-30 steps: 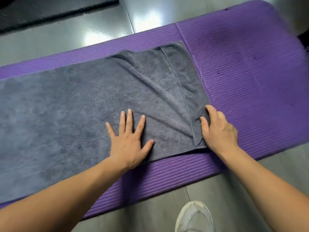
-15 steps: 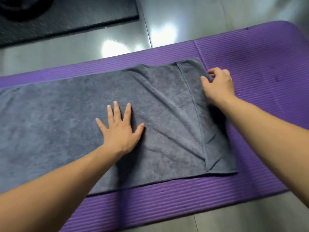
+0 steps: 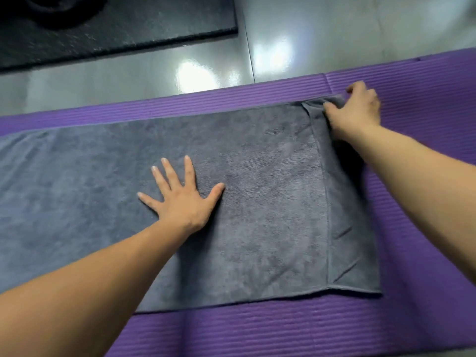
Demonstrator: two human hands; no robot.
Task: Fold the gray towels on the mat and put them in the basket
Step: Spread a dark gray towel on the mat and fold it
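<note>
Furthest left, a gray towel [image 3: 257, 140] ran off the frame's edge, spread flat lengthwise along a purple mat [image 3: 257, 331] that lay on a glossy tiled floor [image 3: 128, 78]. Above it, at the upper left, a dark speckled slab [image 3: 116, 27] rested on the same floor, apart from the mat. Near the towel's middle, the left hand [image 3: 180, 202] lay palm down on the cloth, fingers straight and spread, pressing it and gripping nothing. Further right, a fold line ran across the towel's width, marking a narrow strip turned over at its right end. At that strip's far corner, the right hand [image 3: 358, 112] pinched the bunched cloth between thumb and curled fingers. Right of the towel, the bare mat showed its ribs.
</note>
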